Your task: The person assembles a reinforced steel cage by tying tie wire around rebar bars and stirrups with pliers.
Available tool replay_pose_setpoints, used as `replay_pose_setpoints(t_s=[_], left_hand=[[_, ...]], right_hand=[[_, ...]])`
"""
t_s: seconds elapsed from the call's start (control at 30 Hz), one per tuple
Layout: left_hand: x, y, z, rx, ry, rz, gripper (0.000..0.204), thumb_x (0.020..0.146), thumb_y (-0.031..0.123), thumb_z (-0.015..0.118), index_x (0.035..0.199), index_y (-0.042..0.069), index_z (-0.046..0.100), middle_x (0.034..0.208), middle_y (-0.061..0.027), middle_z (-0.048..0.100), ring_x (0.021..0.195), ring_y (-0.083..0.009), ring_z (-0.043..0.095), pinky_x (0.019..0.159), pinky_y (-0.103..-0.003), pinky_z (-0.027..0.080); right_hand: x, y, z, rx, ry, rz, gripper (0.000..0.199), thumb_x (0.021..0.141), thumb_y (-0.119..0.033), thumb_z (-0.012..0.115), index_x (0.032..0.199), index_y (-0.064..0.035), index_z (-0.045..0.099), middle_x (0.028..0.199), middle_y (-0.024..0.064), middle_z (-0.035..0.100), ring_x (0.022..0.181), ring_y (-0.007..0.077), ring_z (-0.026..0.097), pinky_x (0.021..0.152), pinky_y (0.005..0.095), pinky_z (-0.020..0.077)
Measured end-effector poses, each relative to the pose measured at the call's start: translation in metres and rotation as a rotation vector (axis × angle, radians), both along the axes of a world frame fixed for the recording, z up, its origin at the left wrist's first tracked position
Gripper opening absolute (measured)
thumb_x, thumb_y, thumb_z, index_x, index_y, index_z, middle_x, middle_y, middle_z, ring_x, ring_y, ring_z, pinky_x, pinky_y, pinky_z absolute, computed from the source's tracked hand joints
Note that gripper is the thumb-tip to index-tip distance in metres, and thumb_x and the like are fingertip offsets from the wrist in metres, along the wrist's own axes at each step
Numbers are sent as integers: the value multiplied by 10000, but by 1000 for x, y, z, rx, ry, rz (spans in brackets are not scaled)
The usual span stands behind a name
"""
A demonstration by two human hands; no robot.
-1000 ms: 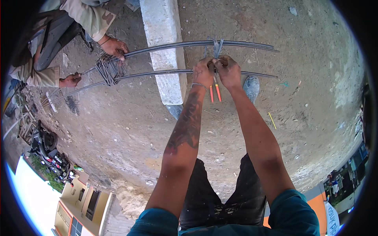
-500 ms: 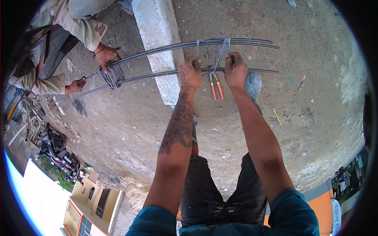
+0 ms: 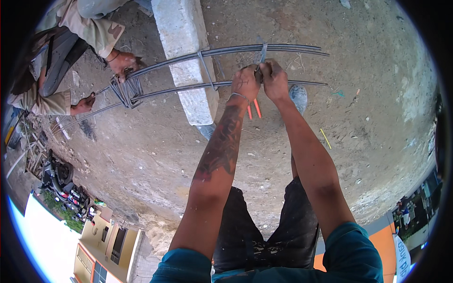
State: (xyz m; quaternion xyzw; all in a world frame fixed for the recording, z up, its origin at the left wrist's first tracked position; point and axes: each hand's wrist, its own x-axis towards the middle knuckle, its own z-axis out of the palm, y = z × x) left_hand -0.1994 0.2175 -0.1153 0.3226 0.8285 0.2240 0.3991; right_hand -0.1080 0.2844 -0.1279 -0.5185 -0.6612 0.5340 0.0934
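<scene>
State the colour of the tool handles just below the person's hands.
The tool handles are orange-red, showing best in the head view.

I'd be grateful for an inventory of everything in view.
Ground: one, brown, throughout
Long block: one, white, top centre
Rods: several, grey, across the block
Wire loops: several, grey, along the rods
Tool handles: two, orange, centre
Stick: one, yellow, right
Co-worker's hands: two, bare, upper left
Co-worker's sleeves: two, beige, upper left
Motorcycle: at least one, black, left
Building: one, cream, lower left
Wall: one, orange, lower right
Own shoes: two, greyish, centre
Own trousers: one pair, dark, bottom
Left hand: one, bare, centre
Right hand: one, bare, centre
</scene>
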Motion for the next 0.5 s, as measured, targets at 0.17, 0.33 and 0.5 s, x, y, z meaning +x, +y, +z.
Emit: replay_pose_setpoints(t_s=[0.17, 0.33, 0.5], left_hand=[[1, -2, -4, 77, -78, -40, 205, 837, 199, 534, 881, 25, 634, 864, -222, 629, 840, -407, 596, 759, -470, 449], [-14, -26, -6, 65, 243, 46, 181, 836, 141, 517, 822, -6, 623, 799, -233, 621, 770, -409, 605, 694, -466, 461], [-45, -56, -3, -16, 441, 151, 158, 829, 99, 532, 751, -20, 602, 772, -257, 613, 744, -416, 605, 669, -463, 466]], right_hand=[[12, 4, -1, 23, -8, -2, 164, 886, -153, 572, 893, 11, 581, 664, 127, 593, 563, 170, 551, 569, 331, 452], [-3, -2, 7, 160, -80, 36, 153, 875, -142, 573, 880, 10, 589, 653, 158, 600, 572, 238, 600, 570, 363, 458], [-24, -14, 4, -6, -77, 51, 152, 859, -145, 578, 850, 6, 589, 706, 225, 614, 719, 408, 614, 649, 463, 473]])
